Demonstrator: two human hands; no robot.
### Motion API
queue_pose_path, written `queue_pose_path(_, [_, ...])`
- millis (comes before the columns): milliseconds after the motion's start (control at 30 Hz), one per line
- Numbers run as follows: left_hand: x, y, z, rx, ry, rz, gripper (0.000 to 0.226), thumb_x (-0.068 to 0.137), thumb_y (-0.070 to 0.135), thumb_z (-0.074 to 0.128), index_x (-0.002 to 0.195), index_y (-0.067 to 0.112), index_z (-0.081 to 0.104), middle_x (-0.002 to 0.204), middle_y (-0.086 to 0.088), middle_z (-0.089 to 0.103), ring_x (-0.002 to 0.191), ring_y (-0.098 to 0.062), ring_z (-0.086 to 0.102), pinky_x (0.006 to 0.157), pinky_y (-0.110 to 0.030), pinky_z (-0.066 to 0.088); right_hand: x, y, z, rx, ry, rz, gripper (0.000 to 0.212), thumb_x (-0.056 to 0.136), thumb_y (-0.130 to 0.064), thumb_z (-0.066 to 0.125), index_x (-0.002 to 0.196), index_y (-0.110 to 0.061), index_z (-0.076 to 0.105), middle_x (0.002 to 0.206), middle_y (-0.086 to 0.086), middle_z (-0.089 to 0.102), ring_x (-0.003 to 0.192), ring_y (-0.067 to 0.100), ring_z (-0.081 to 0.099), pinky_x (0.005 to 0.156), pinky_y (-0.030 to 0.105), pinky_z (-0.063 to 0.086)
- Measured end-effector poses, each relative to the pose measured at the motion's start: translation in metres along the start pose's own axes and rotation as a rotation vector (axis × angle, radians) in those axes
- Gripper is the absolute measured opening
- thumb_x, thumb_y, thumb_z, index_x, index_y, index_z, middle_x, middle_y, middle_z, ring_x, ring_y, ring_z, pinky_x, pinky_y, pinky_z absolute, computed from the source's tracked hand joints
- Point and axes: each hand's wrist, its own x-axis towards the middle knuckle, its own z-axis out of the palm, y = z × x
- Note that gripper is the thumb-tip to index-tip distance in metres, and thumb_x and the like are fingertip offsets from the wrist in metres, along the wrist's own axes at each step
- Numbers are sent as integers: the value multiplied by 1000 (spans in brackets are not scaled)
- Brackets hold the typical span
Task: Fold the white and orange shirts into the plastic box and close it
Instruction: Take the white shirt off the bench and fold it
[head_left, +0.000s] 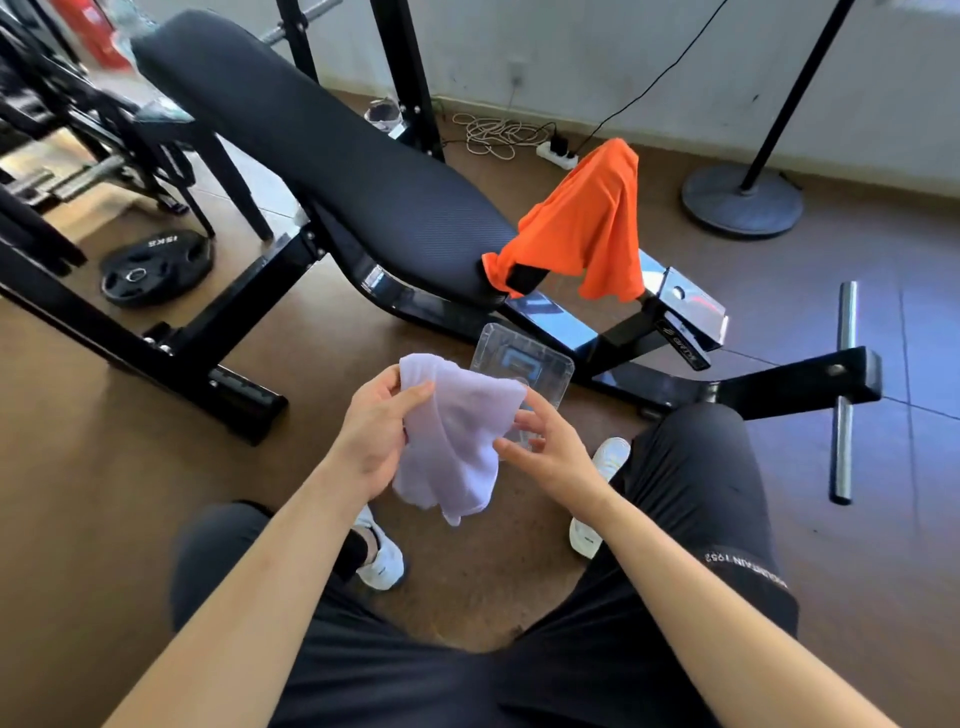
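Observation:
The white shirt (457, 436) is bunched into a small bundle held in the air over my knees. My left hand (376, 431) grips its left side, thumb across the top. My right hand (545, 447) touches the bundle's right edge with loosely curled fingers. Behind the bundle, on the floor, sits the clear plastic box (524, 364), partly hidden by the cloth and my right hand; whether it has a lid on cannot be told. The orange shirt (587, 228) hangs draped over the foot end of the bench.
A black weight bench (332, 156) runs diagonally from upper left to centre, its frame and foot bar (844, 389) on the floor at right. A weight plate (156, 267) lies at left. A round stand base (743, 200) and a power strip (558, 153) sit by the wall.

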Motion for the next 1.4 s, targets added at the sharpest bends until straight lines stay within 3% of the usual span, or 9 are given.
queue_pose_path(233, [-9,-9,0,-103,-43,-67,35,104,18,50,136,10,59,131,-16,68,126,-35,61,105,-51,49,13,-14,12,33,50,-112,75,87,-35,76,151,-38,36,137,-6,62,122,12,62,103,45,52])
queue_pose_path(400, [-14,-15,4,-135,-119,-62,38,104,12,49,141,17,54,136,-12,65,127,-30,61,108,-50,46,19,-22,7,0,116,-107,88,85,-16,75,155,-41,28,138,-9,57,109,-9,51,110,32,40])
queue_pose_path(500, [-17,-23,11,-20,-78,0,40,100,9,55,137,23,57,130,-5,70,121,-23,66,101,-43,51,20,-27,5,5,97,-114,57,86,-8,71,138,-29,59,104,-22,64,94,-5,58,100,32,48])
queue_pose_path(700, [-25,-48,7,401,29,183,83,86,11,78,153,32,35,106,-2,73,96,-12,72,77,-21,57,19,-34,-5,12,148,-90,29,91,-11,71,116,-25,74,112,-15,71,108,1,64,96,35,57])
queue_pose_path(867, [-14,-51,1,899,33,395,52,75,18,85,124,26,70,115,4,75,105,-17,70,88,-37,57,29,-38,-12,-172,17,-66,25,89,-14,73,114,-20,74,109,-8,71,104,6,66,93,31,57])
queue_pose_path(1000, [2,-39,-4,1141,40,431,20,78,32,80,97,25,78,84,4,64,84,-25,66,72,-38,52,44,-48,-21,-311,-83,29,23,87,-15,75,110,-14,76,109,1,72,103,15,67,97,37,55])
queue_pose_path(1167, [19,-20,-9,1018,-60,441,14,80,27,82,88,18,75,104,-1,68,97,-20,64,81,-42,54,55,-75,-32,-590,-204,80,28,88,-28,72,114,-17,75,113,-1,69,109,18,63,94,34,51])
queue_pose_path(1267, [21,-6,-11,912,-126,377,8,84,31,77,89,26,73,89,9,74,86,-13,68,78,-45,56,57,-93,-41,-1007,-231,-34,41,88,-45,68,122,-22,69,106,-5,63,110,20,60,83,32,44])
queue_pose_path(1400, [22,6,-8,811,-110,437,10,84,28,80,93,27,77,84,7,75,79,-15,69,72,-41,59,59,-97,-36,-732,-274,-346,61,79,-45,80,134,-23,63,133,-4,62,125,13,54,105,28,40])
